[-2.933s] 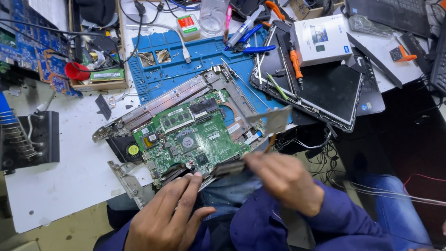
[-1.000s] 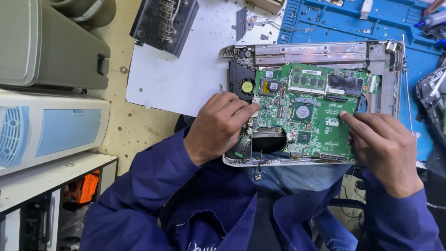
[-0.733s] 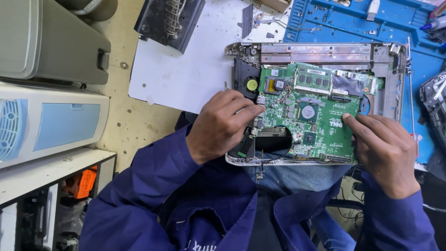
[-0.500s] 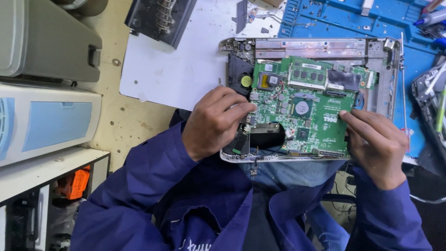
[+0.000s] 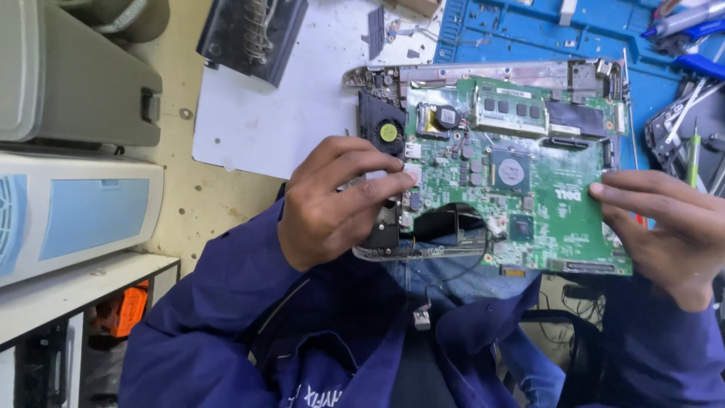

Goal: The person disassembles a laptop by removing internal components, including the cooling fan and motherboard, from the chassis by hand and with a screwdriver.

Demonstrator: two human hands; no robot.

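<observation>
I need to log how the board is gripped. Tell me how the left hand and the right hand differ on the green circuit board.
The left hand grips the green circuit board at its left edge near the small fan, fingers curled and pinching. The right hand holds the right edge, fingers stretched flatter over the board's corner. The left hand sits closer to the board's middle cutout; the right sits by the blue mat. Both are bare, with dark blue sleeves.

Matt green circuit board point(image 5: 529, 189); dull grey metal frame point(image 5: 483, 72); blue rubbery mat point(image 5: 513, 30); smooth white sheet point(image 5: 279, 121)
</observation>
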